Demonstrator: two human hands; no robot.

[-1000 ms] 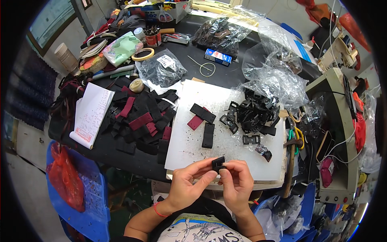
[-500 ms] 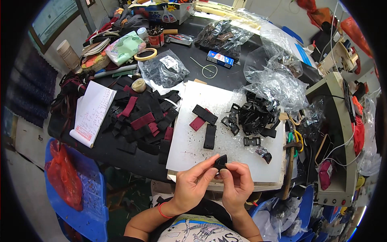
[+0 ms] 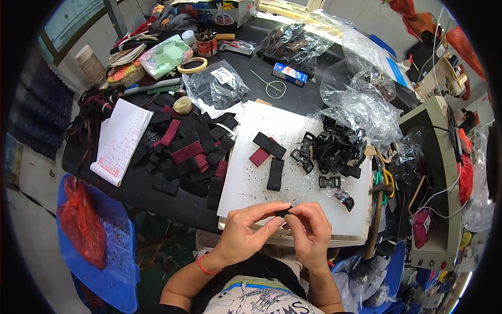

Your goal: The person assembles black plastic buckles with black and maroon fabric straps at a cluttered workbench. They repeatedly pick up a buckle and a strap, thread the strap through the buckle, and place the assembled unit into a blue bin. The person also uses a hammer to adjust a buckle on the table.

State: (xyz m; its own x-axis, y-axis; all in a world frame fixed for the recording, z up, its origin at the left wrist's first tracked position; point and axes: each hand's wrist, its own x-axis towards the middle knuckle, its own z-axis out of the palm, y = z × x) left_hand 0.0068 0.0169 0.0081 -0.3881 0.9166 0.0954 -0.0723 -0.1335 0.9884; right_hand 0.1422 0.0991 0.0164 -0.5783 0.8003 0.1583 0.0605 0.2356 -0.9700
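Note:
Over the near edge of a white board [image 3: 246, 186], my left hand [image 3: 243, 230] and my right hand [image 3: 309, 235] meet, both pinching a small black strap piece [image 3: 284, 212] between thumbs and forefingers. Fingers cover most of it. Just beyond lie a black strap piece [image 3: 275, 174] and another black one [image 3: 270, 145] crossing a maroon piece [image 3: 259, 157]. Farther right on the board is a heap of black plastic buckles [image 3: 337, 149]. A single buckle [image 3: 329, 182] lies in front of the heap, with a wrapped dark part [image 3: 344, 200] nearby.
Left of the board spreads a pile of black and maroon strap pieces [image 3: 185, 153], beside an open notepad [image 3: 120, 138]. Clear plastic bags [image 3: 361, 112] crowd the back right. Scissors [image 3: 388, 180] and a wooden-handled hammer [image 3: 375, 225] are at the board's right side.
The black strap piece stood up above my fingertips before; now it lies lower and flatter between them. My fingers have closed in around it. The view has shifted slightly.

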